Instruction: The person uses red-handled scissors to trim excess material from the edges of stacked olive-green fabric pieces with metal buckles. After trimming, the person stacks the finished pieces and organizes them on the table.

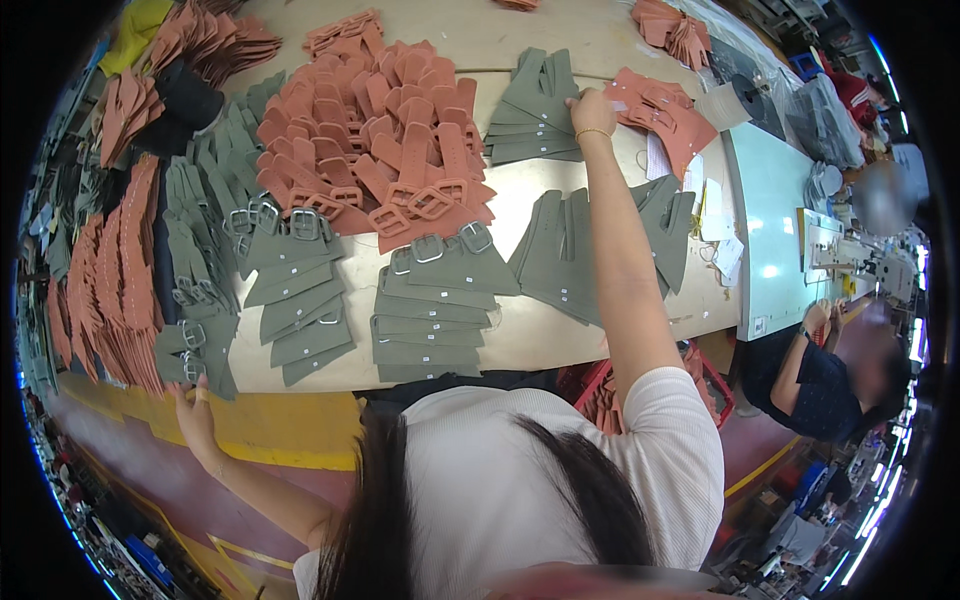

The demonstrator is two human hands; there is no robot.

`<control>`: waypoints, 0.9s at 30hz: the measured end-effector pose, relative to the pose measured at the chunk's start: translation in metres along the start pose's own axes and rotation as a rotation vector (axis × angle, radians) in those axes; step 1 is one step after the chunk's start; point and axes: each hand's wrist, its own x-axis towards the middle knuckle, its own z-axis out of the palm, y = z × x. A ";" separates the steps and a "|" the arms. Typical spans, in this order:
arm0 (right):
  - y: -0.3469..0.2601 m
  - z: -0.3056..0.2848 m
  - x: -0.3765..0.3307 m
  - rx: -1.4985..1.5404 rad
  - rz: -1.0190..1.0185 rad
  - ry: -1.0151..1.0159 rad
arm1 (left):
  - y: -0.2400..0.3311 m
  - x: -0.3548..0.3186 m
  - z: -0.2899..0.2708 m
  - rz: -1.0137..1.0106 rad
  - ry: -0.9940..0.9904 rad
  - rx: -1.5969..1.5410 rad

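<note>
At the table's near left edge, my left hand (195,408) has its fingers closed at the lower edge of a grey-green strap piece with silver buckles (190,345). My right arm reaches far across the table. The right hand (592,108) pinches the right side of a fanned stack of flat grey-green cut pieces (530,118); its fingertips are partly hidden. Between my arms lie fanned grey-green pieces with silver buckles (430,300) and another such fan (300,300). Below my right hand, more flat green pieces (560,250) spread under the forearm.
A big heap of salmon-coloured buckled straps (375,140) covers the table's middle. Salmon strips (130,280) hang at the left edge. Flat salmon pieces (665,110) and paper tags (715,215) lie to the right. A co-worker (835,375) sits by a sewing machine (870,262).
</note>
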 end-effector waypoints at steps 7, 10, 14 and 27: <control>-0.035 -0.068 -0.040 0.328 -0.425 0.292 | 0.115 -0.014 0.027 0.293 -0.139 -0.294; -0.055 -0.129 -0.082 0.529 -0.563 0.159 | 0.175 -0.044 0.060 0.435 -0.369 -0.629; -0.083 -0.194 -0.160 0.818 -0.599 -0.092 | 0.244 -0.099 0.105 0.534 -0.760 -0.875; -0.133 -0.150 -0.281 1.190 -0.643 -0.702 | 0.153 -0.108 0.031 0.422 -0.512 -0.925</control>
